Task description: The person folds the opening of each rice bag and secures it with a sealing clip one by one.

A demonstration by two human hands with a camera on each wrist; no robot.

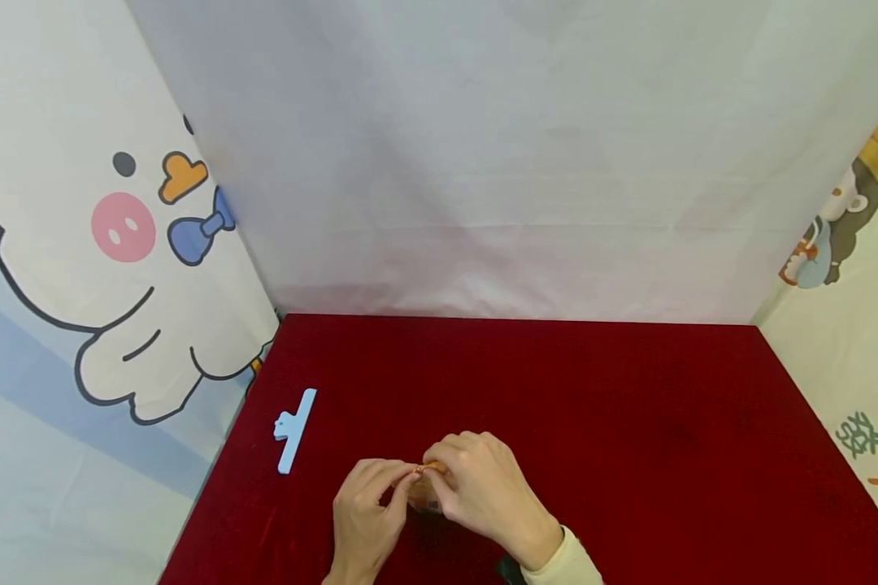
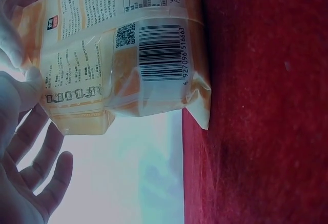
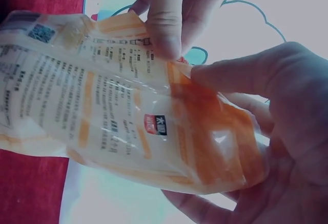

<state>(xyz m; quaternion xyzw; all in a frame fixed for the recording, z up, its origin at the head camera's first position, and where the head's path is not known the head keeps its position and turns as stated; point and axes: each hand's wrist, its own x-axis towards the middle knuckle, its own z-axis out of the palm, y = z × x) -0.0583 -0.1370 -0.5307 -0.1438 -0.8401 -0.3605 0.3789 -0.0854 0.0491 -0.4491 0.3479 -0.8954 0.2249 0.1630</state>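
Note:
A plastic food bag [image 2: 92, 55] with orange print, a barcode and lines of text stands upright on the red tabletop; in the head view the hands mostly cover it. My left hand [image 1: 369, 508] pinches the bag's top edge between thumb and forefinger, its other fingers spread loosely in the left wrist view. Close beside it, my right hand [image 1: 483, 487] pinches the same edge, thumb on the printed face. In the right wrist view the orange top end of the bag [image 3: 215, 131] bends over toward the right palm, and both thumbs meet near its middle.
A light blue sealing clip [image 1: 293, 435] lies to the left on the red table [image 1: 593, 406]. Behind the table hangs a pale curtain [image 1: 483, 162], with printed cartoon cloths at the left and right sides. A dark object [image 1: 510, 570] shows by the right sleeve.

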